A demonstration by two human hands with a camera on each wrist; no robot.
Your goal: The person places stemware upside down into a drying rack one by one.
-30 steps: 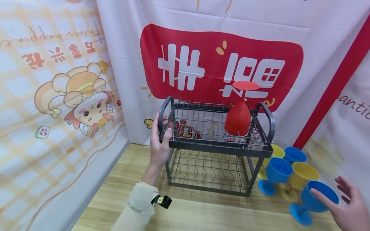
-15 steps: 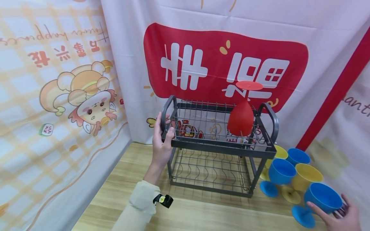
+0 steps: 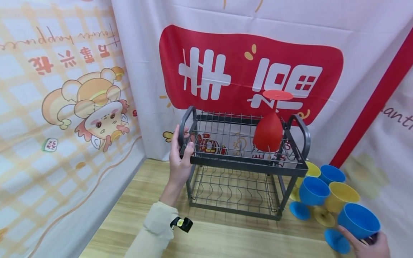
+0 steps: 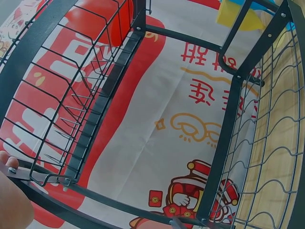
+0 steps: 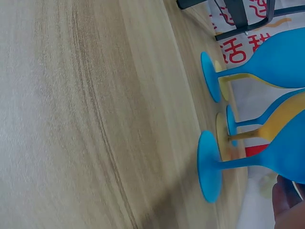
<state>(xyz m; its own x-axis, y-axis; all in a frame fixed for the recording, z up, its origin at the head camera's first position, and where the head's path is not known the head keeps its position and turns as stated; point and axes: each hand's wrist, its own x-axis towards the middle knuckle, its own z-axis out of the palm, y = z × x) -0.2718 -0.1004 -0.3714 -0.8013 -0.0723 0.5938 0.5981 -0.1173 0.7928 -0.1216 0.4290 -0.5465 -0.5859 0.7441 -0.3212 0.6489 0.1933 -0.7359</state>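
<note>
A dark two-tier dish rack (image 3: pixel 232 163) stands on the wooden table, its wire tiers facing me. My left hand (image 3: pixel 180 157) holds its left handle, thumb in front and fingers behind; only part of that hand (image 4: pixel 14 200) shows in the left wrist view. A red goblet (image 3: pixel 268 132) sits upside down on the right of the upper tier. At the lower right my right hand (image 3: pixel 371 245) grips the bowl of the nearest blue goblet (image 3: pixel 359 220), thumb on the near side. Its foot (image 5: pixel 209 167) appears at table level; contact is unclear.
Behind the held goblet stand several upright goblets: a yellow one (image 3: pixel 342 196), a blue one (image 3: pixel 314 190), another blue one (image 3: pixel 333 173) and a yellow one (image 3: pixel 312 169) partly hidden by the rack. Printed cloth (image 3: pixel 145 71) hangs behind and at both sides.
My right hand has come in from the right and closed round the nearest blue goblet, which has shifted slightly left. The left hand keeps its hold on the rack.
</note>
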